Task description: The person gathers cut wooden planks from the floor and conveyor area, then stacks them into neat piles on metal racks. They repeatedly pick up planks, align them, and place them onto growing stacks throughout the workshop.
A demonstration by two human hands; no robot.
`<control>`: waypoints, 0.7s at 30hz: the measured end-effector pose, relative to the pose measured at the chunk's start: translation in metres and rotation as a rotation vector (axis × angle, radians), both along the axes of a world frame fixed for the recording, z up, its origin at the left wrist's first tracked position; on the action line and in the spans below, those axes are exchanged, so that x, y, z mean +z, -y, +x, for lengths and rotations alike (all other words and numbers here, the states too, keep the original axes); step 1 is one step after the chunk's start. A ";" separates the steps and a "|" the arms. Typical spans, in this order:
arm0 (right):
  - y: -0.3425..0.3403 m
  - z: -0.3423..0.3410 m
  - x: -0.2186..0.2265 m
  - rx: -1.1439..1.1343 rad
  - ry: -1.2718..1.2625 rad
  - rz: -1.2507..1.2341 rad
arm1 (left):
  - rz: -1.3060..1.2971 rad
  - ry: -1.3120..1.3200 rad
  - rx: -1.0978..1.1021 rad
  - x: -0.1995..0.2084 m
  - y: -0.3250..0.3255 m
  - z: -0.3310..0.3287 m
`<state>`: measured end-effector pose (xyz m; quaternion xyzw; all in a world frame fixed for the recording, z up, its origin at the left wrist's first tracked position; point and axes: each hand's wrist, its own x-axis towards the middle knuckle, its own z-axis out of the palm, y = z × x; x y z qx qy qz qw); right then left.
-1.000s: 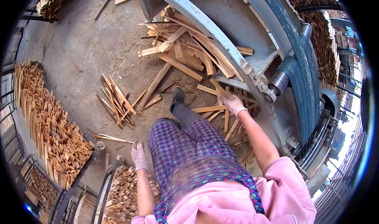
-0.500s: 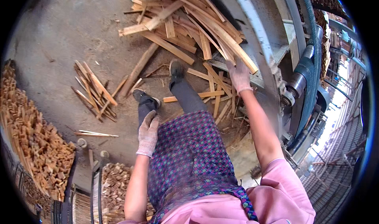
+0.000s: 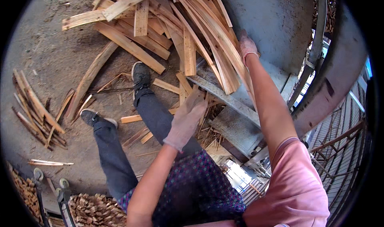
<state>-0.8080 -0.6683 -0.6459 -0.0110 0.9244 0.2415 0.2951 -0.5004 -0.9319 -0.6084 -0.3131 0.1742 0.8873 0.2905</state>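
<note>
My right hand (image 3: 247, 46), in a pale work glove, reaches along the outer edge of a bundle of long, thin wooden boards (image 3: 216, 39). Its fingers look stretched out against the boards; no closed grip shows. My left hand (image 3: 187, 115), gloved too and slightly blurred, hovers over my leg with fingers extended and nothing visible in it. It is nearest the lower ends of shorter wood pieces (image 3: 189, 53). The boards' near ends overhang a grey metal ledge (image 3: 230, 101) at the machine.
More boards (image 3: 130, 47) spread across the floor at the upper left. A smaller heap of strips (image 3: 36, 107) lies at far left. Stacked wood blocks (image 3: 96, 211) sit below, beside a caster-wheeled frame (image 3: 64, 195). A large curved metal machine part (image 3: 332, 79) rises at right.
The view has shifted to the right toward the machine. My right hand has moved farther up along the boards. My left hand has swung right, away from beside my apron toward the boards.
</note>
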 end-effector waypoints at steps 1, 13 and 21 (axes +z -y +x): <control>-0.010 -0.007 -0.006 0.012 0.009 -0.046 | 0.007 -0.035 0.007 -0.011 -0.011 -0.018; -0.020 -0.047 -0.059 -0.594 0.049 -0.533 | 0.041 0.078 0.138 -0.110 -0.082 -0.170; 0.054 -0.006 -0.018 -0.741 0.290 -0.593 | 0.137 0.098 0.131 -0.116 -0.050 -0.172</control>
